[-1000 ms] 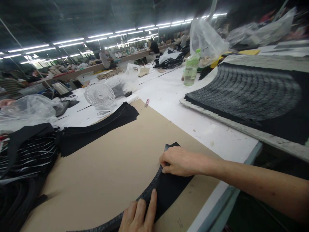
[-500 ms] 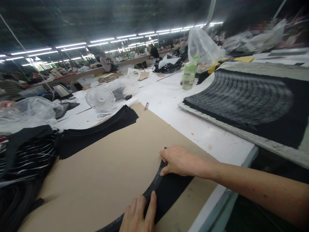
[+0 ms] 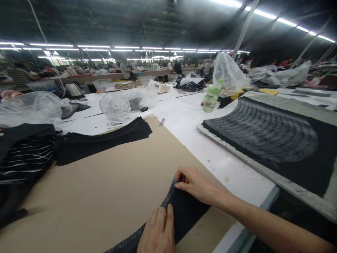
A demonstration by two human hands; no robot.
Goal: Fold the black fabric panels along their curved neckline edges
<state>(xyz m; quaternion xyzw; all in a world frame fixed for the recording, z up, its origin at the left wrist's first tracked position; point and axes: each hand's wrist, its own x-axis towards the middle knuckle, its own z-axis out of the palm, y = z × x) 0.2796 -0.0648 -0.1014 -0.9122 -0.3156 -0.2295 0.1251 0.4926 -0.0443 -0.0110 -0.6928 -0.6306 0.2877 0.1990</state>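
A curved black fabric piece (image 3: 187, 214) lies on a tan board (image 3: 105, 189), with a greyish strip along its inner edge. My right hand (image 3: 196, 184) pinches the far end of that edge between thumb and fingers. Nearer to me, my left hand (image 3: 159, 230) rests on the strip with its fingers extended, pressing down on the cloth. Several matching black pieces (image 3: 105, 142) are stacked at the board's far left. Small thread snips (image 3: 162, 122) with a reddish handle lie at its far corner.
A white fan (image 3: 115, 105) and a green-capped bottle (image 3: 211, 97) stand on the white table (image 3: 181, 112). To the right, a pale board (image 3: 237, 149) carries black sheets (image 3: 263, 131). Bundled black pieces (image 3: 28, 154) lie at left. People sit in the background.
The view has tilted and levelled. My right fingers have curled more tightly at the fabric's far end, while my left hand stays on the strip, its fingers closer together.
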